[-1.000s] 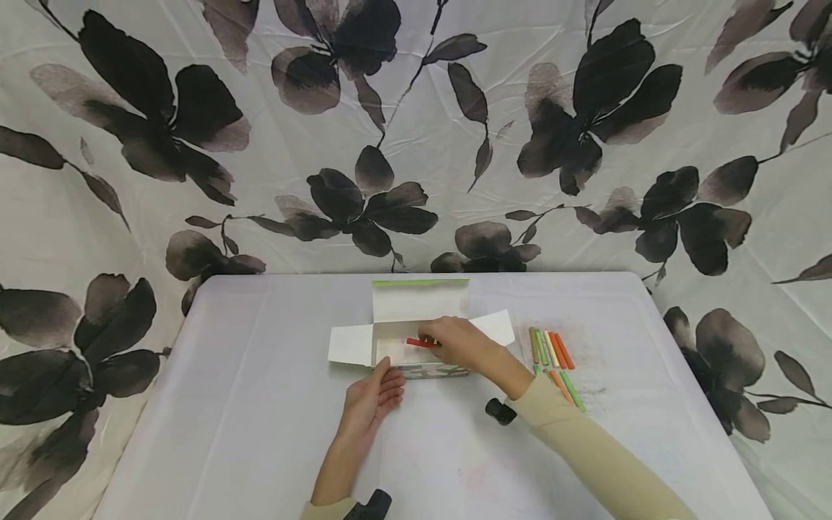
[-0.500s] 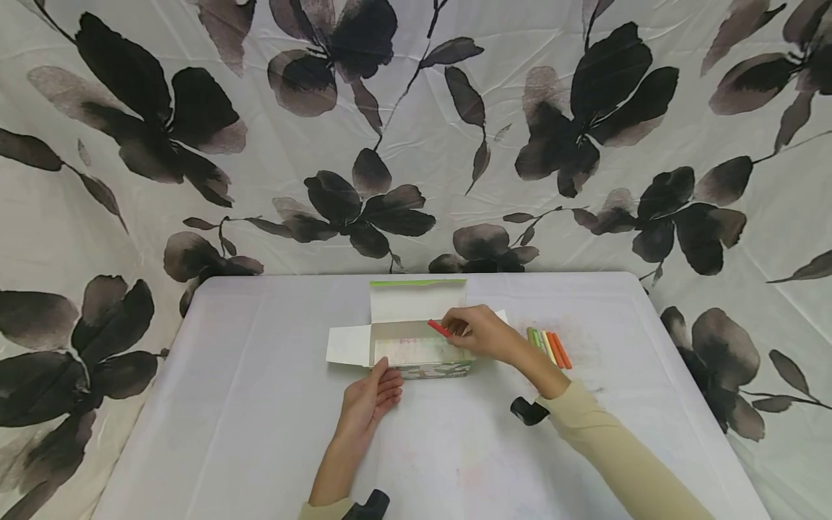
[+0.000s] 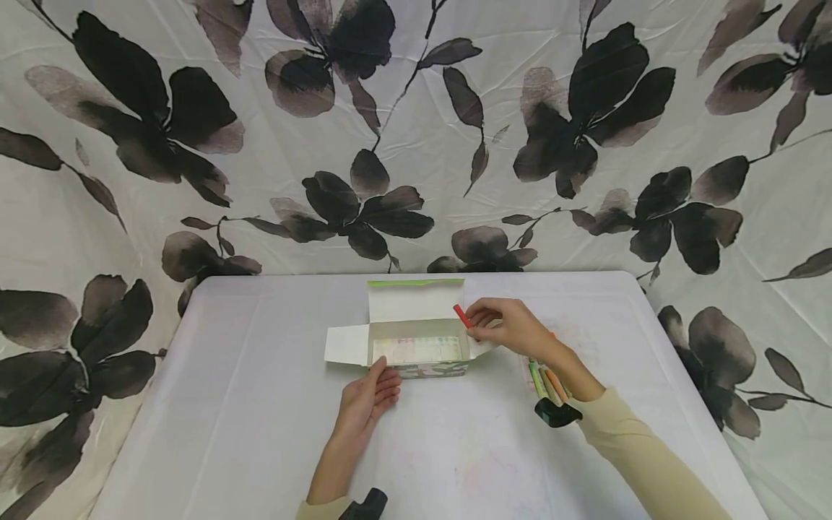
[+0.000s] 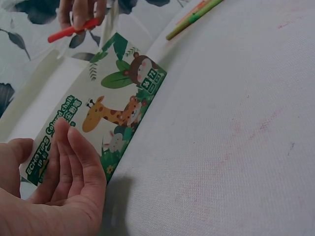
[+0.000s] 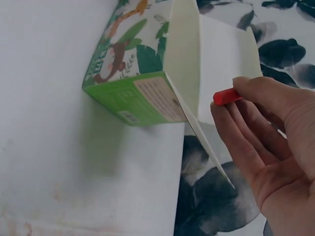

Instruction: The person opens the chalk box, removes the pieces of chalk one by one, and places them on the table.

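Note:
A white and green cardboard chalk box (image 3: 434, 370) stands with its lid raised and its end flaps spread. Coloured smudges mark its pale inside. At the front left corner my left hand (image 3: 369, 401) holds the box, thumb at the top edge and fingers along the printed front (image 4: 115, 96). My right hand (image 3: 510, 323) pinches a red chalk stick (image 3: 462, 315) between thumb and fingertips. It is raised above the right end flap (image 3: 482, 349), and the stick sticks out to the left. The right wrist view shows the red chalk (image 5: 227, 96) end-on, past the flap.
Green, pale and orange chalk sticks (image 3: 538, 380) lie right of the box, partly covered by my right forearm and its wrist camera (image 3: 557, 413). The white tabletop (image 3: 260, 404) has faint chalk smears. A floral cloth (image 3: 416, 144) hangs behind the table.
My right hand has lifted the red chalk from inside the box and carried it right, above the flap, turning it more upright. My left hand has kept its place on the box.

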Demonstrator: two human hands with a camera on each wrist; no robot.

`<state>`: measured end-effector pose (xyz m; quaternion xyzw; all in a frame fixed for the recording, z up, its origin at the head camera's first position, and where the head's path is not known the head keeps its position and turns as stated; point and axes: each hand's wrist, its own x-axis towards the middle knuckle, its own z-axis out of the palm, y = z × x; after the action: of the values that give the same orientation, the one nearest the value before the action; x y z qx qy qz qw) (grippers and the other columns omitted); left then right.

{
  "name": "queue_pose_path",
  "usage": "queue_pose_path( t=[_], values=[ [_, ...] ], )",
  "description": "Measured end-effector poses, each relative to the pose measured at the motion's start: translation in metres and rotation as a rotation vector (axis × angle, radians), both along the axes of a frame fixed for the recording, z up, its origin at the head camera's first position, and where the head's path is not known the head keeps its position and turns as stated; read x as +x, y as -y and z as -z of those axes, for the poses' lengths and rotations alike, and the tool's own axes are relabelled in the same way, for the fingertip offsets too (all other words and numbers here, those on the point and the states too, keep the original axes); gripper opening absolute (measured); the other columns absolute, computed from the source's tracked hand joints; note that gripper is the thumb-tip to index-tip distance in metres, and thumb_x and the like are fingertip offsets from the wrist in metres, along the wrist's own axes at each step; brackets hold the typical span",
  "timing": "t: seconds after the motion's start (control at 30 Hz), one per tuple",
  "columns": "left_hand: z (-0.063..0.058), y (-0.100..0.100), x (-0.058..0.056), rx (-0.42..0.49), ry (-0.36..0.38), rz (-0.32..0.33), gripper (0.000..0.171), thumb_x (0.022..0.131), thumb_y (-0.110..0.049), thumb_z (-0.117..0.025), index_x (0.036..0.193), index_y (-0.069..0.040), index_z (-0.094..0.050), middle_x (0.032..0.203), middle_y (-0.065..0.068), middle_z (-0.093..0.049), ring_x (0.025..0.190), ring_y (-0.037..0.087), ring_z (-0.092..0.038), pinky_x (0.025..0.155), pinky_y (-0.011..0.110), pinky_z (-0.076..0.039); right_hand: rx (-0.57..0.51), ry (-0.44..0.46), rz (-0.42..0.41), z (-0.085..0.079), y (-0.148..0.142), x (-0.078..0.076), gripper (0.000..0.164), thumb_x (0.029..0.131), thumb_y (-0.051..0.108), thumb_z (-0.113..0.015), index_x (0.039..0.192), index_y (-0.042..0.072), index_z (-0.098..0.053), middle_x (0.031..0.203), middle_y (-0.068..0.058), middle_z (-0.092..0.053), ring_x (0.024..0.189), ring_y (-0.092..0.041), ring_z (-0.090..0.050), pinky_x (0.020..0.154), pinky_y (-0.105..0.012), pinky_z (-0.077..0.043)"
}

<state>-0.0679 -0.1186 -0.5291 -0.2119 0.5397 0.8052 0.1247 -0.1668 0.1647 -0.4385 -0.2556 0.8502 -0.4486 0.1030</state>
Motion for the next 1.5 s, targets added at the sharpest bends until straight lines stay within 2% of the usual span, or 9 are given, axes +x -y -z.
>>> queue_pose_path(
  t=[0.13, 0.37, 0.57, 0.87, 1.1, 1.3, 1.5],
  values=[
    [0.001, -0.001, -0.001, 0.001, -0.003, -0.006, 0.059, 0.098, -0.045, -0.069, 0.120, 0.009, -0.061, 0.098, 0.007, -0.071, 0.086, 0.012, -0.068, 0.078, 0.021, -0.058, -0.018, 0.000, 0.028, -0.004, -0.014, 0.002, 0.022, 0.091, 0.010, -0.080, 0.111, 0.006, -0.072, 0.097, -0.003, -0.072, 0.090, -0.018, -0.069, 0.078, -0.031, -0.058],
    [0.003, -0.001, -0.002, -0.004, -0.001, -0.010, 0.057, 0.100, -0.044, -0.068, 0.119, 0.009, -0.061, 0.099, 0.009, -0.071, 0.086, 0.013, -0.069, 0.078, 0.022, -0.059, -0.059, 0.050, 0.096, -0.010, -0.039, 0.007, 0.027, 0.091, 0.016, -0.081, 0.114, 0.006, -0.072, 0.100, -0.006, -0.073, 0.092, -0.021, -0.070, 0.078, -0.029, -0.058],
    [0.002, -0.001, -0.002, -0.008, -0.011, -0.003, 0.052, 0.103, -0.039, -0.064, 0.120, 0.010, -0.061, 0.100, 0.009, -0.071, 0.087, 0.013, -0.069, 0.078, 0.021, -0.058, -0.050, 0.046, 0.151, -0.005, -0.061, 0.011, 0.029, 0.092, 0.016, -0.080, 0.117, 0.003, -0.071, 0.105, -0.009, -0.072, 0.096, -0.022, -0.069, 0.079, -0.027, -0.059],
    [0.001, 0.001, -0.001, -0.008, -0.001, -0.002, 0.058, 0.099, -0.045, -0.067, 0.120, 0.009, -0.061, 0.100, 0.008, -0.071, 0.086, 0.012, -0.068, 0.078, 0.021, -0.058, -0.011, 0.082, 0.219, 0.014, -0.094, 0.021, 0.030, 0.093, 0.019, -0.080, 0.116, 0.003, -0.070, 0.105, -0.009, -0.073, 0.096, -0.017, -0.070, 0.082, -0.026, -0.057],
    [0.000, 0.001, -0.001, 0.002, -0.002, 0.003, 0.062, 0.097, -0.047, -0.070, 0.120, 0.009, -0.061, 0.101, 0.009, -0.071, 0.086, 0.012, -0.067, 0.078, 0.021, -0.058, -0.007, 0.095, 0.254, 0.031, -0.119, 0.038, 0.032, 0.094, 0.017, -0.078, 0.118, -0.002, -0.068, 0.106, -0.012, -0.072, 0.094, -0.012, -0.069, 0.082, -0.023, -0.057],
    [0.000, 0.001, -0.001, 0.001, -0.003, 0.002, 0.062, 0.097, -0.047, -0.070, 0.121, 0.009, -0.061, 0.101, 0.008, -0.071, 0.086, 0.012, -0.067, 0.078, 0.021, -0.058, -0.045, 0.157, 0.284, 0.047, -0.137, 0.052, 0.037, 0.095, 0.014, -0.076, 0.121, -0.008, -0.064, 0.108, -0.018, -0.070, 0.093, -0.011, -0.069, 0.080, -0.023, -0.058],
    [-0.001, 0.000, 0.000, 0.002, -0.001, -0.002, 0.060, 0.098, -0.046, -0.070, 0.120, 0.009, -0.061, 0.099, 0.008, -0.071, 0.084, 0.011, -0.068, 0.078, 0.021, -0.058, -0.040, 0.211, 0.316, 0.059, -0.152, 0.062, 0.039, 0.096, 0.015, -0.075, 0.124, -0.009, -0.063, 0.109, -0.018, -0.071, 0.094, -0.010, -0.069, 0.080, -0.022, -0.057]
  ],
)
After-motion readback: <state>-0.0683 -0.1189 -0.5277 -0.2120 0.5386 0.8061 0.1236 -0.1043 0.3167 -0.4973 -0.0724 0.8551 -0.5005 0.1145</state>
